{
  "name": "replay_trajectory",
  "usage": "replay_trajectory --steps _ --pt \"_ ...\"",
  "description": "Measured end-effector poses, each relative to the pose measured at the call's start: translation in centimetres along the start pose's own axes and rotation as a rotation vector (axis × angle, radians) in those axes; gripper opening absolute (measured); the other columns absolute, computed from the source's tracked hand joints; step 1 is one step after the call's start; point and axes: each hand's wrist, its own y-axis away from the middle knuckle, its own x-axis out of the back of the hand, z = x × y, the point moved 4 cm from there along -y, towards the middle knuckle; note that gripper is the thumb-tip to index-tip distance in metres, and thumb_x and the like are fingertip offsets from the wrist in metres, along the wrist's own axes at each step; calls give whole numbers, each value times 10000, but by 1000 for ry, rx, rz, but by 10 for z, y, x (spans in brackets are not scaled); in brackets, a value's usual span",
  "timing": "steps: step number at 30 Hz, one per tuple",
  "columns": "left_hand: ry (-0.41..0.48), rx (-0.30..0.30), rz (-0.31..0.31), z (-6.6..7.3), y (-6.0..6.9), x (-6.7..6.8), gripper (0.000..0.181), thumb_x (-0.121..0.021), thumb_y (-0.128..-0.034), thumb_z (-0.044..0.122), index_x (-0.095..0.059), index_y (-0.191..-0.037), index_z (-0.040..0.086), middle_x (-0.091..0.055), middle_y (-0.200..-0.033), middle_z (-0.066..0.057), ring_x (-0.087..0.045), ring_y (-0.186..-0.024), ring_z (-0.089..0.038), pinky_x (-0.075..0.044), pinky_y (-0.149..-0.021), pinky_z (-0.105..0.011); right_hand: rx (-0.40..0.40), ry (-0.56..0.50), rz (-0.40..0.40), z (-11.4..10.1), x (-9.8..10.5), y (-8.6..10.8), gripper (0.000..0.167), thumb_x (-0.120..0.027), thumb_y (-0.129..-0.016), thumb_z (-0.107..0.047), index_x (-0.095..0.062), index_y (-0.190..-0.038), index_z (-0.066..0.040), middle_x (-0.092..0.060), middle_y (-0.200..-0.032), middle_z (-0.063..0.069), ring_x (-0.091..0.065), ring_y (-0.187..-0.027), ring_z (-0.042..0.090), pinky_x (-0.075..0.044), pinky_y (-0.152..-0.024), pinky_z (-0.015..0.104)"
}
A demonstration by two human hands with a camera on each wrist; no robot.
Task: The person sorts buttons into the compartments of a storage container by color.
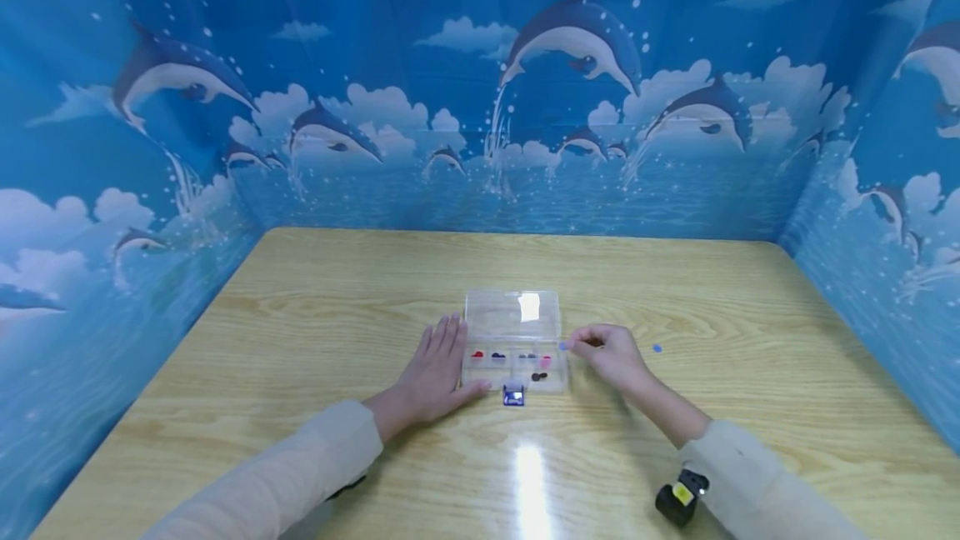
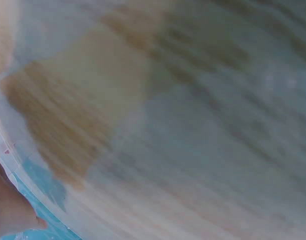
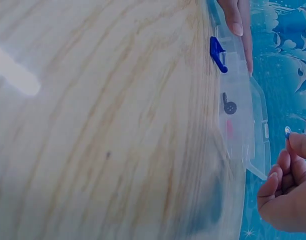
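Note:
A clear plastic compartment box (image 1: 487,374) lies on the table, its lid (image 1: 491,313) raised at the back and a blue latch (image 1: 513,396) at the front. Flat beside its left side, my left hand (image 1: 437,369) has straight fingers, with the thumb at the front left corner. My right hand (image 1: 611,357) pinches a small blue button (image 3: 287,132) between thumb and fingertips, just off the box's right side. Inside, red pieces (image 1: 477,355), dark blue ones (image 1: 498,356), greyish ones (image 1: 527,356), pink ones (image 1: 546,362) and dark brown buttons (image 1: 539,377) sit in separate compartments.
Another small blue piece (image 1: 657,348) lies on the wooden table (image 1: 360,273), right of my right hand. A dolphin-print curtain (image 1: 420,182) encloses the table's back and sides. A black wrist camera (image 1: 678,502) hangs by the right sleeve.

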Motion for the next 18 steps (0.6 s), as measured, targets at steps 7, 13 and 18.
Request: replay_trajectory --steps 7,13,18 --pt "-14 8 -17 0 -1 0 933 -324 -900 652 -28 -1474 -22 5 -1549 -209 -10 -1440 -343 -42 -1173 -473 3 -36 -8 -7 -7 -1 151 -616 -858 -91 -674 -915 37 -662 -826 56 -502 -732 107 -427 -622 192" --pt "-10 -2 -6 0 -2 0 929 -339 -902 643 -53 -1472 -32 -11 -1546 -222 -25 -1438 -355 -52 -1172 -483 9 -72 -36 -11 -15 -2 146 -610 -854 -78 -669 -911 42 -646 -797 53 -503 -711 120 -424 -591 184" --pt "-24 3 -4 0 -1 -1 926 -318 -902 651 -57 -1472 -31 -13 -1547 -217 -32 -1437 -358 -56 -1172 -484 3 -115 -70 -13 -26 -3 135 -595 -856 -59 -666 -902 45 -660 -840 139 -573 -760 202 -462 -637 211"
